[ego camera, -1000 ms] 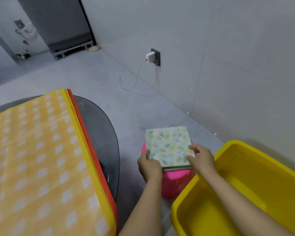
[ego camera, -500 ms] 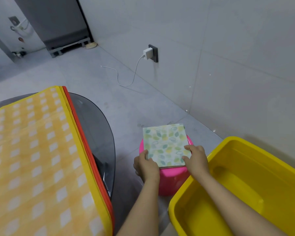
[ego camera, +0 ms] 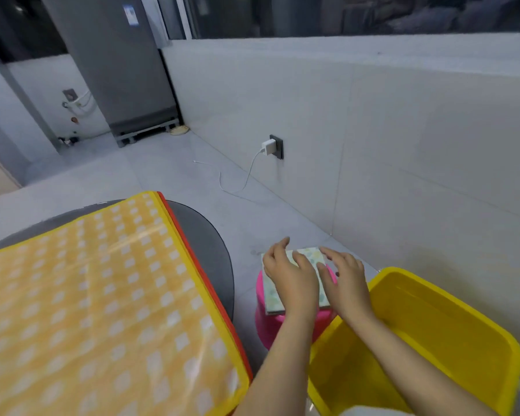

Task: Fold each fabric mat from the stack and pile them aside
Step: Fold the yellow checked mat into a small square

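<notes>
— So where is the folded mat point(ego camera: 309, 256)?
— On the pink stool point(ego camera: 266, 322), between the yellow tub point(ego camera: 451, 319) and the gingham mat point(ego camera: 96, 295) on the dark surface point(ego camera: 210, 247).
— And the hands?
— Left hand point(ego camera: 291, 277) and right hand point(ego camera: 345, 280) lie on it, fingers point(ego camera: 275, 250) spread, seemingly flat; blur hides any pinch.

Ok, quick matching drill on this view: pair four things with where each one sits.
Things:
1. folded mat
2. pink stool
3. yellow tub
4. checked mat

Places:
A. spread over the dark round table
B. under both hands
C. right of the stool, nearest the wall
D. on the floor, carrying the folded mat

Pairs: 1-B, 2-D, 3-C, 4-A. The left hand and right hand lie flat on it.
</notes>
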### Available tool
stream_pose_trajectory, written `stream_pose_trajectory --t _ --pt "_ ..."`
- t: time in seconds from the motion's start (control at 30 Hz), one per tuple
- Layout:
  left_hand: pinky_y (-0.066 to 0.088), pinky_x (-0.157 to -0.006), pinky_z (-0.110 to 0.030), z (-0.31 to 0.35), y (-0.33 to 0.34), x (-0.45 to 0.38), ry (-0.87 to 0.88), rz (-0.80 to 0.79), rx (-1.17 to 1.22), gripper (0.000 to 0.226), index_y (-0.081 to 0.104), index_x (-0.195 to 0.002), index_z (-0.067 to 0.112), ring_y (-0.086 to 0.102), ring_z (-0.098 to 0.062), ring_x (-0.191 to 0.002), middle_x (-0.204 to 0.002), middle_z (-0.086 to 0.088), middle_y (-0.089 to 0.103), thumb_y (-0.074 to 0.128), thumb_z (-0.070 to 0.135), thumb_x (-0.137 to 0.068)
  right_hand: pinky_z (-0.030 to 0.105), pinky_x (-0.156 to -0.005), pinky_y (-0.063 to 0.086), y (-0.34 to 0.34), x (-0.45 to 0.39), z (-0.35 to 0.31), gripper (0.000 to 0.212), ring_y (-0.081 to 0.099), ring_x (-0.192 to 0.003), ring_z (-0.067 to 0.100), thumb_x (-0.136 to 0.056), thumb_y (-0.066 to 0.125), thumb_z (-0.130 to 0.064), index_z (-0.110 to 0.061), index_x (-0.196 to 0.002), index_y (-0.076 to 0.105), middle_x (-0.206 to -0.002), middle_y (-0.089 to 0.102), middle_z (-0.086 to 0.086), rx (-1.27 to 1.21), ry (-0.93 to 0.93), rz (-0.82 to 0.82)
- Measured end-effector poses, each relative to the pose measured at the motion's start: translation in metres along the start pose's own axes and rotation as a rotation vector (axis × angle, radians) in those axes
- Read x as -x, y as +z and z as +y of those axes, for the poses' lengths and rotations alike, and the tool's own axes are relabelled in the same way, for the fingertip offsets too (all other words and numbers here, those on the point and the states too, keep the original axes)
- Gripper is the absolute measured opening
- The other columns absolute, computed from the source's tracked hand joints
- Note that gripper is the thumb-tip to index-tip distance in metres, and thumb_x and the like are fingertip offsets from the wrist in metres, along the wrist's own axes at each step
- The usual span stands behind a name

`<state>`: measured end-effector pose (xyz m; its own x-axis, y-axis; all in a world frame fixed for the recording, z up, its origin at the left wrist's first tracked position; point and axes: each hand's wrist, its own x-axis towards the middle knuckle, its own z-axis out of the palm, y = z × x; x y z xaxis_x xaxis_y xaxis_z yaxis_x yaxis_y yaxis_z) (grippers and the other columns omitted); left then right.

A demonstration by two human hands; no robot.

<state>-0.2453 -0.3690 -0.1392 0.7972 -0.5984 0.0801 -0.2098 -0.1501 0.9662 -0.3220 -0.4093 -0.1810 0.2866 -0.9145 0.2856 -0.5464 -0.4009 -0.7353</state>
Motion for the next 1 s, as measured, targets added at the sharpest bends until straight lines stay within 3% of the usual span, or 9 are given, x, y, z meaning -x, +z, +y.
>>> stream_pose_trajectory --t 0.1,0.2,0.33,0.47,0.53,0.6,0.7,0.83,1.0 --pt "0.039 -0.095 -0.023 0.041 -0.039 0.011 0.094 -0.022 0.071 0.033 0.052 -0.122 0.022 0.042 -0.008 -0.118 -0.119 0.009 0.038 0.041 0.009 -0.094 0.035 -0.091 0.046 -0.03 0.005 -0.055 0.036 0.047 -0.109 0.016 -0.093 0.054 -0.022 -0.024 -0.129 0.052 -0.11 0.059 -0.003 -0.082 -0.117 0.008" --pt "0.04 -0.088 -0.019 0.066 -0.09 0.026 0.23 -0.027 0.054 0.03 0.051 -0.121 0.022 0.046 -0.005 -0.112 -0.119 0.009 0.04 0.043 0.01 -0.094 0.027 -0.088 0.045 -0.053 0.014 -0.112 0.039 0.046 -0.106 0.009 -0.094 0.051 -0.027 -0.028 -0.132 0.047 -0.107 0.054 -0.011 -0.135 -0.234 -0.045" --pt "0.043 -0.092 -0.023 0.071 -0.166 0.04 0.375 0.025 -0.043 0.028 0.054 -0.118 0.022 0.049 -0.008 -0.11 -0.116 0.007 0.045 0.046 0.011 -0.093 0.021 -0.086 0.045 -0.061 0.042 -0.183 0.039 0.048 -0.104 0.005 -0.094 0.05 -0.029 -0.031 -0.133 0.046 -0.104 0.052 -0.013 -0.213 -0.366 -0.114" --pt "0.039 -0.082 -0.007 0.06 -0.243 0.054 0.455 0.052 -0.199 0.027 0.053 -0.117 0.026 0.05 -0.002 -0.106 -0.112 0.013 0.044 0.048 0.014 -0.094 0.021 -0.084 0.046 -0.044 0.08 -0.235 0.036 0.049 -0.102 0.003 -0.093 0.052 -0.031 -0.031 -0.129 0.049 -0.101 0.052 -0.018 -0.263 -0.468 -0.184" --pt "0.043 -0.087 -0.016 0.048 -0.278 0.063 0.478 0.055 -0.318 0.028 0.053 -0.12 0.024 0.051 -0.004 -0.107 -0.115 0.013 0.044 0.048 0.02 -0.093 0.021 -0.083 0.046 -0.028 0.1 -0.251 0.035 0.05 -0.101 0.002 -0.093 0.053 -0.029 -0.031 -0.128 0.05 -0.102 0.054 -0.014 -0.279 -0.505 -0.233" --pt "0.044 -0.092 -0.028 0.034 -0.31 0.072 0.479 0.044 -0.452 0.036 0.053 -0.122 0.024 0.052 -0.007 -0.109 -0.118 0.01 0.045 0.041 0.035 -0.09 0.019 -0.083 0.045 -0.011 0.118 -0.261 0.035 0.05 -0.102 0.002 -0.093 0.052 -0.029 -0.032 -0.128 0.049 -0.104 0.054 -0.014 -0.278 -0.531 -0.302" --pt "0.043 -0.094 -0.032 0.012 -0.351 0.084 0.444 0.038 -0.614 0.051 0.054 -0.123 0.022 0.051 -0.013 -0.111 -0.12 0.005 0.048 0.029 0.045 -0.085 0.013 -0.081 0.043 0.015 0.142 -0.264 0.036 0.048 -0.101 -0.001 -0.094 0.05 -0.033 -0.034 -0.13 0.047 -0.107 0.054 -0.015 -0.216 -0.569 -0.408" --pt "0.041 -0.093 -0.03 -0.013 -0.39 0.093 0.38 0.0 -0.802 0.047 0.054 -0.126 0.021 0.051 -0.016 -0.113 -0.123 0.002 0.05 0.034 0.039 -0.087 0.011 -0.085 0.04 0.039 0.164 -0.256 0.039 0.044 -0.102 -0.005 -0.095 0.046 -0.038 -0.036 -0.133 0.043 -0.108 0.051 -0.02 -0.076 -0.632 -0.53" --pt "0.036 -0.098 -0.029 -0.033 -0.409 0.101 0.271 -0.095 -0.867 0.036 0.051 -0.127 0.025 0.044 -0.014 -0.118 -0.126 0.005 0.046 0.039 0.039 -0.096 0.016 -0.092 0.039 0.049 0.18 -0.249 0.04 0.042 -0.108 -0.004 -0.095 0.044 -0.041 -0.035 -0.134 0.041 -0.109 0.048 -0.02 0.015 -0.689 -0.645"
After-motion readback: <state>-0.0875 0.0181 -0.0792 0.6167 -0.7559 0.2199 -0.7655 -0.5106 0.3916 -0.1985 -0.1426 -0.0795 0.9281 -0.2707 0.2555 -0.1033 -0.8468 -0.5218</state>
